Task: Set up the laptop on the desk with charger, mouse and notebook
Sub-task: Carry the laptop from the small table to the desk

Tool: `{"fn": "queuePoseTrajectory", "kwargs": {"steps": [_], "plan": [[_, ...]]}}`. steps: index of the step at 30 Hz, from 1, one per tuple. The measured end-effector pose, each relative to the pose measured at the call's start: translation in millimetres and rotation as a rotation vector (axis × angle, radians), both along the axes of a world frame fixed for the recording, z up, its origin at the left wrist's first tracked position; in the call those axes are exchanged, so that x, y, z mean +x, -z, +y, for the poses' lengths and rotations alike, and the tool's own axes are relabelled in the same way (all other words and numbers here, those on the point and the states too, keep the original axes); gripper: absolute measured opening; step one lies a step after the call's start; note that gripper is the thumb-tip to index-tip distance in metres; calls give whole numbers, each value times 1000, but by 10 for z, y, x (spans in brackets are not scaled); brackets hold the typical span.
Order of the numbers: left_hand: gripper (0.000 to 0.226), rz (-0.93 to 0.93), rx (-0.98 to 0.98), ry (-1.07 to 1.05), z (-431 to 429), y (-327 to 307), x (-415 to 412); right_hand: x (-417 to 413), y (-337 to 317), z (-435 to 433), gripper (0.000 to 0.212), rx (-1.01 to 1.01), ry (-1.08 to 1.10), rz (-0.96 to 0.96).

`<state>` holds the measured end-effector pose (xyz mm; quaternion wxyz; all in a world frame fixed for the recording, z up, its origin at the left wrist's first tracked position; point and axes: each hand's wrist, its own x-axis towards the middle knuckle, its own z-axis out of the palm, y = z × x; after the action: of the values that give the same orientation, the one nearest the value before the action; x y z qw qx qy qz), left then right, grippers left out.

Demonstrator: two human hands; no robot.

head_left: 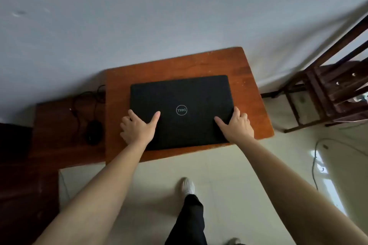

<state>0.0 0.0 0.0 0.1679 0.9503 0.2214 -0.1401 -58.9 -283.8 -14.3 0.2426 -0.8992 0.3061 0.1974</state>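
Closed laptop lies flat on desk, left hand and right hand clasping its side edges; placement in hand; lid-opening judged next, mouse unplaced.

You have one view only, from a wide-angle camera worn on your head. It looks steeply down and forward onto the tabletop, which sits in the middle of the frame, close enough that both your forearms reach into it from the lower corners. Beyond the tabletop the view ends at a pale wall. Below the tabletop you see floor and your own leg. Edges curve from the lens.
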Motion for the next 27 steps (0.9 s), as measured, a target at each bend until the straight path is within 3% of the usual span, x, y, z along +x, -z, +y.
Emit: {"fn": "queuePoseTrajectory", "kwargs": {"steps": [4, 10, 21, 27], "plan": [[107, 41, 5, -169, 41, 174, 190, 146, 140, 68, 103, -40, 156, 44], [102, 50, -28, -221, 36, 313, 220, 166, 226, 54, 101, 36, 265, 32], [110, 172, -161, -357, 158, 361, 225, 134, 122, -154, 93, 143, 279, 38], [84, 166, -196, -443, 112, 312, -47, -200, 64, -356, 79, 257, 299, 109]]}}
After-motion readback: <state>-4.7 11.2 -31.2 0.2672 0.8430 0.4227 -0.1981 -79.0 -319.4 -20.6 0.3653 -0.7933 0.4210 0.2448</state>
